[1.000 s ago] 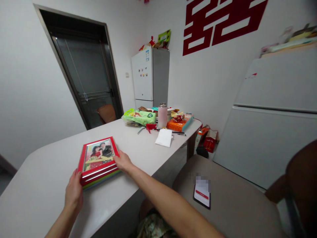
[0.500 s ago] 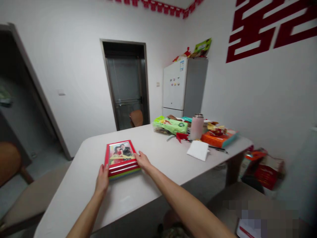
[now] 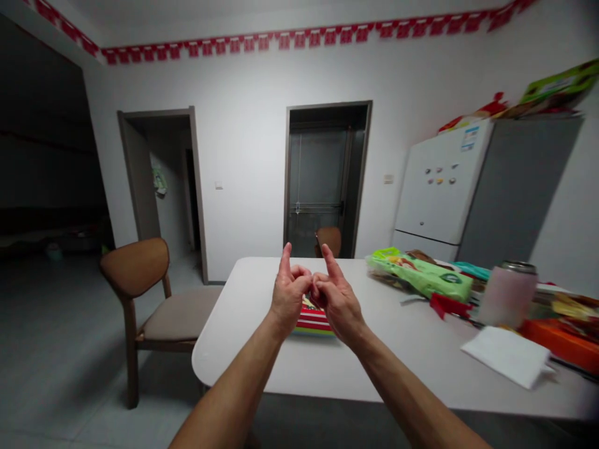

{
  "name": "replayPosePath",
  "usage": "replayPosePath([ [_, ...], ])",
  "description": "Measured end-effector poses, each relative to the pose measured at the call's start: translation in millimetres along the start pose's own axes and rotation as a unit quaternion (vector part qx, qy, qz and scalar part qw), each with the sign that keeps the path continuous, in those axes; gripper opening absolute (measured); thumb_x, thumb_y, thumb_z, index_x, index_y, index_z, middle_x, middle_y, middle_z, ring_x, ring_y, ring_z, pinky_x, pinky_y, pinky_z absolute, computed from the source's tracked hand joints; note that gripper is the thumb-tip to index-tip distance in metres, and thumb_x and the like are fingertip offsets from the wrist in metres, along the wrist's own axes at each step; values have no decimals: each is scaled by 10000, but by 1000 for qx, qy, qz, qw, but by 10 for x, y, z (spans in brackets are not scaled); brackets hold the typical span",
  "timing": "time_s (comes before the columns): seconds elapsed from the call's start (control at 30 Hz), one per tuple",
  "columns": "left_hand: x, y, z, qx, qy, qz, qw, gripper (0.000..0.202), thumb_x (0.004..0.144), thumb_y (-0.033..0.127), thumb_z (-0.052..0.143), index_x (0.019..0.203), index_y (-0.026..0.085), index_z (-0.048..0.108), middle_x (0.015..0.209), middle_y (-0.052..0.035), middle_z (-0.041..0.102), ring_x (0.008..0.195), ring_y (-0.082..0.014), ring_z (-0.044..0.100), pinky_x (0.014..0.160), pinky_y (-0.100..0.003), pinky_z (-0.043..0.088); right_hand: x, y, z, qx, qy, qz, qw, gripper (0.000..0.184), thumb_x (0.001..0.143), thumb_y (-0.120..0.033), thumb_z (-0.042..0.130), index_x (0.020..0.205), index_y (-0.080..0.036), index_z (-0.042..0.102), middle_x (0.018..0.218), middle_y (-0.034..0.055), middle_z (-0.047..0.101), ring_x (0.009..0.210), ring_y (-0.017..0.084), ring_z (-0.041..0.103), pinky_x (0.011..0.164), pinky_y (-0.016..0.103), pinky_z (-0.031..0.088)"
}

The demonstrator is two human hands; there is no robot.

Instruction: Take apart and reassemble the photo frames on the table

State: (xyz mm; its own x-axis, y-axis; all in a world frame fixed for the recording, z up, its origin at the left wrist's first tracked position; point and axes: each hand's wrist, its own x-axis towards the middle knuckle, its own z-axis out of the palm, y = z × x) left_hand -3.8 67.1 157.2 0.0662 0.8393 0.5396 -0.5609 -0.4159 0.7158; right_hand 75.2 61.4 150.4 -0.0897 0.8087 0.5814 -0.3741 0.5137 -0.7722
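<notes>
Both my hands are raised over the white table (image 3: 243, 349), in front of a stack of photo frames (image 3: 314, 324). My left hand (image 3: 289, 290) points its index finger up, with the other fingers curled in and nothing seen in it. My right hand (image 3: 337, 298) makes the mirrored shape, also with nothing seen in it. Their curled fingers meet or nearly meet in the middle. Red edges and a green-yellow bottom layer of the stack show below the hands. Most of its top picture is hidden behind them.
On the right of the table lie a green packet (image 3: 430, 277), a pink bottle (image 3: 508, 296), a folded white paper (image 3: 508, 355) and an orange box (image 3: 566, 343). A wooden chair (image 3: 135, 268) stands at the left. Behind are a fridge (image 3: 440, 187) and two doorways.
Both hands have let go of the sides of the photo frame stack and come up together, index fingers raised. The stack remains on the table. The view has swung left.
</notes>
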Motion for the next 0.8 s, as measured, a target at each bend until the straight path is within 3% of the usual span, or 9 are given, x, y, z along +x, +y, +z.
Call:
replayPosePath([
  [0.13,-77,-173,-173,-18,54,-55,997,732,583,169,605,1220,209,247,530,114,467,418,-38,420,461,-158,343,-38,219,-126,-2,15,82,997,710,642,-169,455,1292,-236,178,441,-113,383,374,45,291,372,165,230],
  [0.2,-55,-211,-259,-32,87,-95,991,537,597,282,639,1064,161,404,495,105,464,399,-27,402,431,-136,308,-3,282,-195,18,50,144,988,572,649,-234,480,1204,-197,349,471,-91,428,368,45,318,370,176,231],
  [0.3,21,-98,-299,-37,73,-157,984,447,674,587,469,655,140,483,387,74,414,308,-24,318,338,-139,208,101,189,-244,48,74,198,976,307,685,-424,446,720,-144,568,474,-35,458,366,50,351,373,200,242],
  [0.37,73,47,-257,-39,30,-198,979,593,680,708,280,498,162,421,324,56,371,260,-30,259,306,-153,153,175,40,-226,39,49,199,978,484,706,-569,338,461,-169,457,391,-37,386,322,44,289,356,206,205],
  [0.5,154,258,-107,-40,-72,-248,965,686,674,743,105,421,170,385,292,36,365,228,-28,233,294,-149,112,269,-163,-122,-16,-18,203,979,609,663,-714,162,365,-199,292,311,-66,226,275,33,162,336,201,120],
  [0.6,185,223,-97,-21,-43,-284,958,689,646,764,127,423,167,390,298,34,382,229,-28,245,294,-148,114,292,-40,-123,-106,-29,186,976,608,664,-715,79,401,-204,280,323,-75,206,284,43,170,334,201,160],
  [0.67,164,88,-183,-3,16,-318,948,681,631,772,171,442,163,410,308,34,395,239,-33,261,296,-150,128,288,177,-213,-279,-34,145,949,614,715,-654,40,463,-194,361,364,-61,290,320,58,251,367,210,241],
  [0.73,89,-126,-327,13,67,-339,938,650,662,739,225,475,154,438,321,37,407,249,-33,278,303,-145,137,264,446,-361,-494,-50,94,863,583,771,-569,108,593,-165,489,485,-12,455,436,86,401,463,226,328],
  [0.8,-35,-388,-494,31,106,-348,931,563,726,648,308,517,146,456,330,52,407,254,-26,286,315,-135,157,217,698,-528,-565,-61,80,819,406,739,-499,361,744,-151,570,685,47,570,631,136,500,584,256,359],
])
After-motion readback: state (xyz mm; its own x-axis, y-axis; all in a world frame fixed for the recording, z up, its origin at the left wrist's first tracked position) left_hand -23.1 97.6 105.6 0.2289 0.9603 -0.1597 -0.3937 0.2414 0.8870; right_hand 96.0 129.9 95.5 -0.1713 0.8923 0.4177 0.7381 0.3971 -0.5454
